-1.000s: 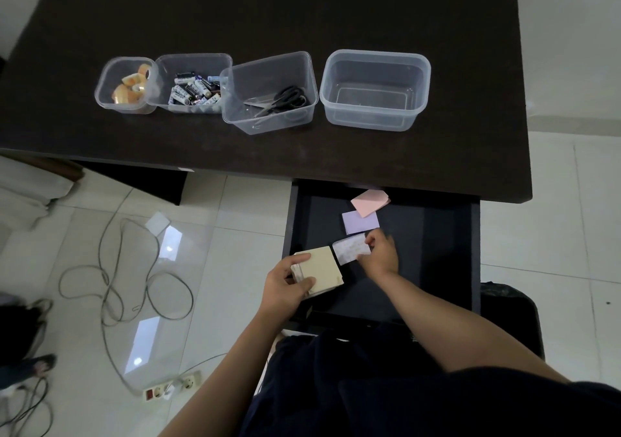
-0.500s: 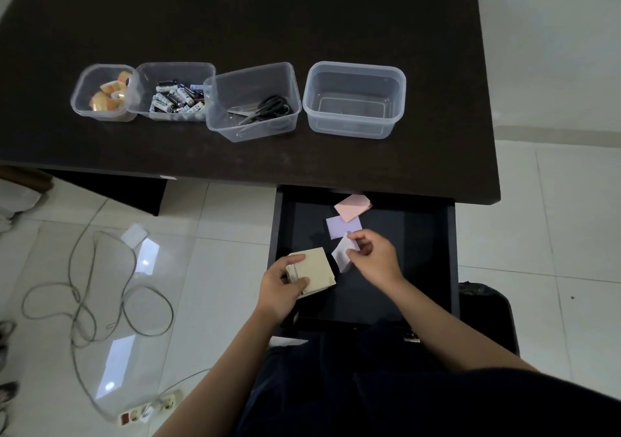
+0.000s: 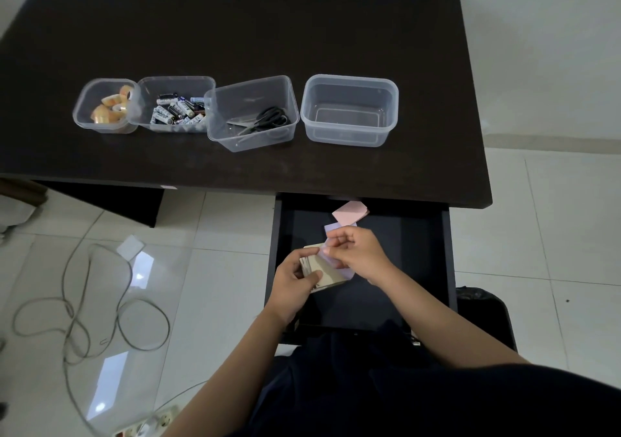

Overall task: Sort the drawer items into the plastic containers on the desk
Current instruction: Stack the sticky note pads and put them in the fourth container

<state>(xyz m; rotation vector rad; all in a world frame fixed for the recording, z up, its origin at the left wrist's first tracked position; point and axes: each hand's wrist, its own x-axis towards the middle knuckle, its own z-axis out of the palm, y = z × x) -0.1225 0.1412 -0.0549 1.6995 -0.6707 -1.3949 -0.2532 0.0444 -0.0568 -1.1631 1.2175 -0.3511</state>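
Over the open black drawer (image 3: 420,268), my left hand (image 3: 294,280) grips a beige stack of paper notes (image 3: 324,273). My right hand (image 3: 358,248) pinches a pale lilac note (image 3: 337,263) and lays it against the top of that stack. A lilac note (image 3: 332,227) and a folded pink note (image 3: 351,211) lie at the drawer's back. On the dark desk (image 3: 235,33) stand several clear plastic containers: one with tape rolls (image 3: 112,104), one with batteries (image 3: 178,109), one with black scissors (image 3: 265,119), and an empty one (image 3: 349,110) on the right.
A grey cable (image 3: 90,305) loops over the tiled floor at the left, with a power strip (image 3: 148,425) near the bottom edge. A small white square (image 3: 130,248) lies on the floor. A dark bag (image 3: 484,312) sits right of the drawer.
My right hand lifted the pale note off the drawer floor and brought it left onto the beige stack. The camera view rose and widened over the desk.
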